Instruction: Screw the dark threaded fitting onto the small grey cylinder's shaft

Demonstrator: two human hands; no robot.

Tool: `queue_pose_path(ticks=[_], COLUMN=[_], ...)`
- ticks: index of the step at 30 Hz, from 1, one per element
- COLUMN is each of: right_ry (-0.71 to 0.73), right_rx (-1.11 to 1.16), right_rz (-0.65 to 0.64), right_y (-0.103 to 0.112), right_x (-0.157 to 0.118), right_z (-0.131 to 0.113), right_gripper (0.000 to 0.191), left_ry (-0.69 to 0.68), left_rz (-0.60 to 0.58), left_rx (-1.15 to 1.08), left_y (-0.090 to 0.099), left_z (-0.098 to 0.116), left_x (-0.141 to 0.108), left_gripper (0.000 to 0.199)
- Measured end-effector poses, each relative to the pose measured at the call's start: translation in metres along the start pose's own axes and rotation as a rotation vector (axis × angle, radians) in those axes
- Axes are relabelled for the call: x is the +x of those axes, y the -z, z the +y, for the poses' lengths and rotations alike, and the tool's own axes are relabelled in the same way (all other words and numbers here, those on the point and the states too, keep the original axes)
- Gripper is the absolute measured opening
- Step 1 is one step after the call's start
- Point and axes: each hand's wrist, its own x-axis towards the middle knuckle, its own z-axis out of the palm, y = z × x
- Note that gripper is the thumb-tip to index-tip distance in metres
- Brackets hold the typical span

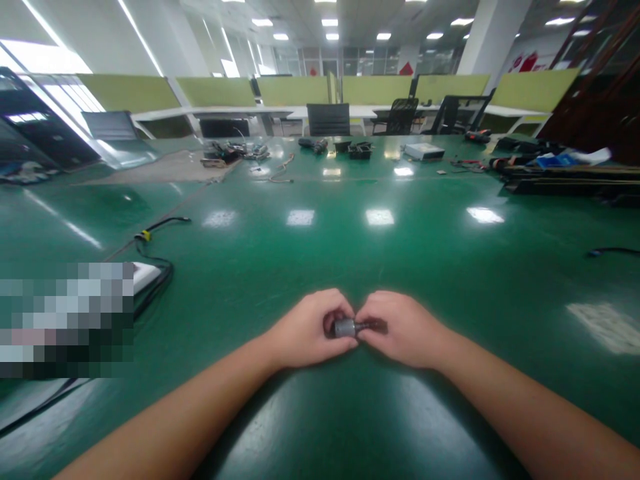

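Note:
A small grey metal cylinder (345, 328) lies between my two hands, low over the green table (320, 253). My left hand (320, 328) is closed round it, thumb below and fingers above. A thin dark shaft sticks out of the cylinder's right end. My right hand (395, 328) pinches this shaft close to the cylinder, and its fingertips meet those of my left hand. Part of the small piece is hidden by the fingers.
A pixelated white object (145, 275) with black cables (159, 283) lies at the left. Tools and parts sit along the table's far edge, with a silver box (424, 152) among them. Dark panels (570, 180) are stacked at the far right. Chairs and green partitions stand behind.

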Motion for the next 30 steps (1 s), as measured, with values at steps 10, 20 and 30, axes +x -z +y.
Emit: queue_pose_path(ticks=[10,20,30], right_ry=[0.018,-0.009,-0.025], right_rx=[0.002,-0.008,-0.025], right_rz=[-0.025,-0.036,-0.054], right_y=[0.0021,0.003,0.0077], right_x=[-0.0013,-0.0028,-0.0061], right_z=[0.0016,0.0019,0.0018], right_gripper=[0.006,0.004,0.003], left_ry=[-0.052,-0.055,-0.048], left_rz=[-0.011,-0.019,-0.03], left_rx=[0.008,0.009,0.011], left_y=[0.0024,0.0023,0.0035], left_z=[-0.0001,-0.0008,0.0004], left_x=[0.002,0.0012,0.0021], left_gripper=[0.019,0.02,0.021])
